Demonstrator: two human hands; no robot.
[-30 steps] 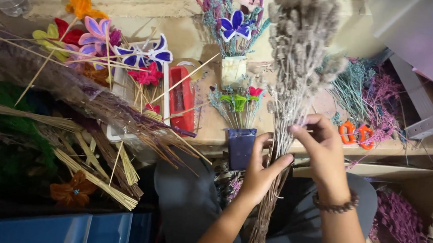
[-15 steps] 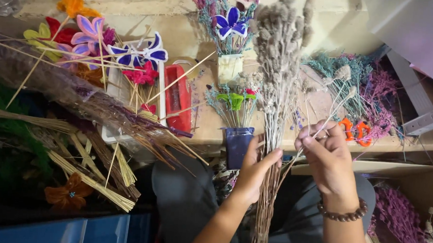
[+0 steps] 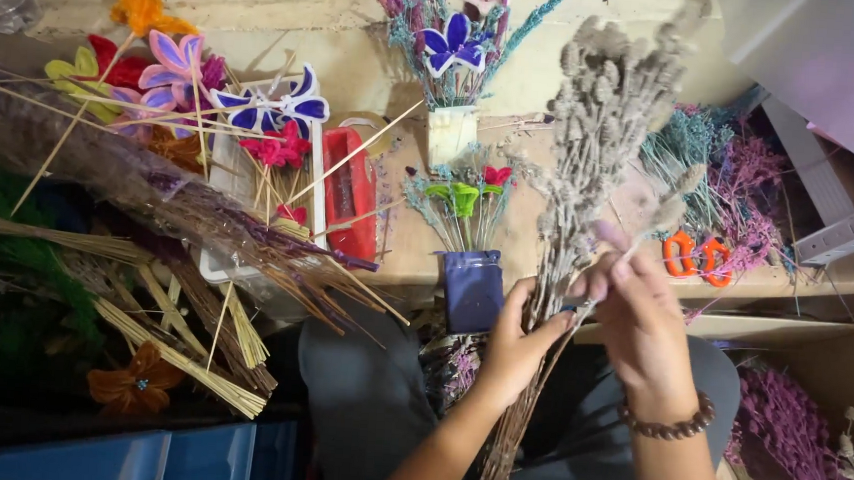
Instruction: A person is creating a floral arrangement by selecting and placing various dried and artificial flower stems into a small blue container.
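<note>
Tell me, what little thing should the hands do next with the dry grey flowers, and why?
Probably tuck the loose stem into the grey dried bunch. The right hand pinches one thin stem beside it, while the left hand grips the bunch's stalks.

My arms are bare to past the elbow, with no sleeves showing. Round my right wrist sits a bracelet [image 3: 670, 427] of round, dark brown beads strung close together. My left hand [image 3: 517, 346] and right hand [image 3: 640, 317] wear no rings or gloves that I can see. Grey trousers [image 3: 358, 404] of plain cloth cover my legs.
</note>
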